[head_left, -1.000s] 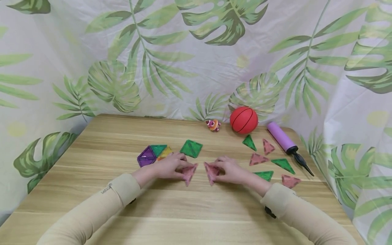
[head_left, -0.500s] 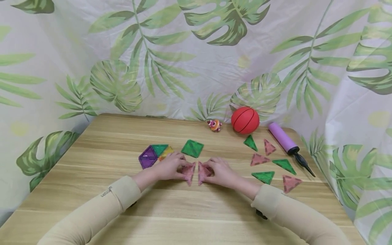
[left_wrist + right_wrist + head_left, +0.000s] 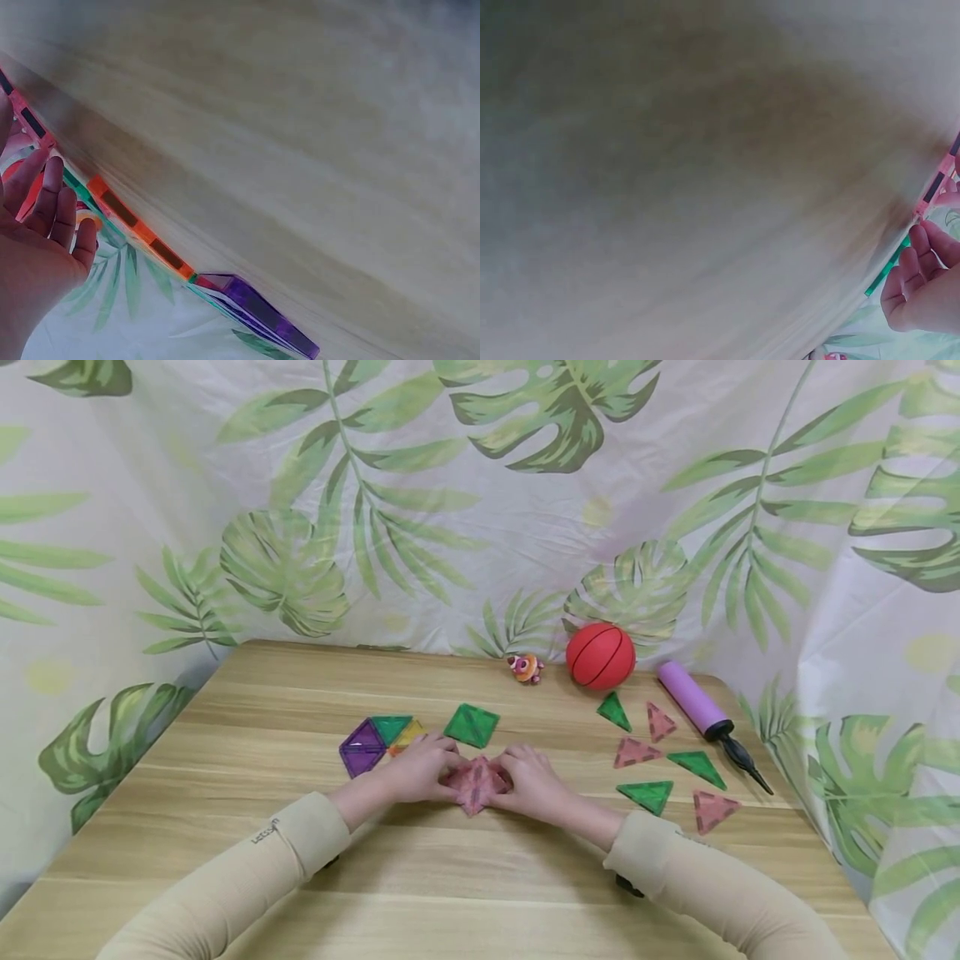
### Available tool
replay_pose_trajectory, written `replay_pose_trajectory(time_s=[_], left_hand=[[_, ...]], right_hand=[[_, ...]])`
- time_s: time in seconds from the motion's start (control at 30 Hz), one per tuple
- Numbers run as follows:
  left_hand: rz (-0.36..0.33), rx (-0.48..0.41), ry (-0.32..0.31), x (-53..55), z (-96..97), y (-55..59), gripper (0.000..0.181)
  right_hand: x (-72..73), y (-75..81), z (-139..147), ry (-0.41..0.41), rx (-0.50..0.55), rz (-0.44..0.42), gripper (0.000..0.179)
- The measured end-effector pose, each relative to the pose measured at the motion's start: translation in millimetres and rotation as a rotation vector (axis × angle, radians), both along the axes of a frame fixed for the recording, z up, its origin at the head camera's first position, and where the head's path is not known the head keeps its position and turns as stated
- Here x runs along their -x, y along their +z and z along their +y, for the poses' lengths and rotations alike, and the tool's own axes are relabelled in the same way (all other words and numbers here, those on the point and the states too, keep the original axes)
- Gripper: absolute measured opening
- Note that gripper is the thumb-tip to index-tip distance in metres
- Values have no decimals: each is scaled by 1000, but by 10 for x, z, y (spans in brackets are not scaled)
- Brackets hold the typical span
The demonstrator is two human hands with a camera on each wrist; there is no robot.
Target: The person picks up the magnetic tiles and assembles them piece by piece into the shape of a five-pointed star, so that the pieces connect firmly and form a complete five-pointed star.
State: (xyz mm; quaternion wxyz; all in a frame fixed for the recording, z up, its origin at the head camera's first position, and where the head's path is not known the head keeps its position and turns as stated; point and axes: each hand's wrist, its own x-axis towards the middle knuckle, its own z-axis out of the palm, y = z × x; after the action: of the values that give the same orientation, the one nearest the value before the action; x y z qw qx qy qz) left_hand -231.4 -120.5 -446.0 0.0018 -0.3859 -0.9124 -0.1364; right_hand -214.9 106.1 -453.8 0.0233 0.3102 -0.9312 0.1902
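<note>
Two pink triangular magnetic tiles meet edge to edge at the middle of the table in the head view. My left hand [image 3: 422, 770] pinches the left pink tile [image 3: 465, 787] between thumb and fingers. From the other side, my right hand [image 3: 536, 787] pinches the right pink tile [image 3: 491, 782]. Both tiles look tilted, their inner edges together. In the left wrist view a pink tile edge [image 3: 36, 124] shows by the fingertips; the right wrist view has a pink tile edge [image 3: 934, 187] at the thumb and fingers. The outer corners of the tiles are hidden behind the fingers.
Beyond the hands lies a green square of two tiles [image 3: 471, 725]. Purple tiles [image 3: 362, 747], a teal tile [image 3: 390, 727] and a yellow tile [image 3: 412, 732] are joined at left. Loose green tiles [image 3: 647, 794] and pink tiles [image 3: 714, 810], a pump [image 3: 692, 697], ball [image 3: 601, 657] and figurine [image 3: 526, 668] lie right.
The right hand has moved left with its pink tile, closing the gap to the left hand's tile. The two tile edges now meet. The left hand has barely shifted.
</note>
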Motion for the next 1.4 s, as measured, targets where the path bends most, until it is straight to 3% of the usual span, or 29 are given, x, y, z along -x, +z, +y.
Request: replay_pose_trajectory(time_s=[0.4,0.63,0.83,1.03,1.23,1.4], left_hand=[[28,8,-8,4,-8,-14,48],[-5,-6,-18,3,-49,-13,48],[-4,-23,-25,13,-131,-19,49],[-38,-22,-24,34,-216,20,51],[-71,-37,-46,59,-261,49,52],[-113,-40,-53,104,-288,42,51]], right_hand=[[-1,-23,29,-3,-8,23,58],[81,128,247,1,45,-14,58],[232,310,609,21,28,-9,59],[497,323,1073,34,15,74,57],[704,254,1487,-56,31,40,59],[816,180,1717,-142,-13,11,60]])
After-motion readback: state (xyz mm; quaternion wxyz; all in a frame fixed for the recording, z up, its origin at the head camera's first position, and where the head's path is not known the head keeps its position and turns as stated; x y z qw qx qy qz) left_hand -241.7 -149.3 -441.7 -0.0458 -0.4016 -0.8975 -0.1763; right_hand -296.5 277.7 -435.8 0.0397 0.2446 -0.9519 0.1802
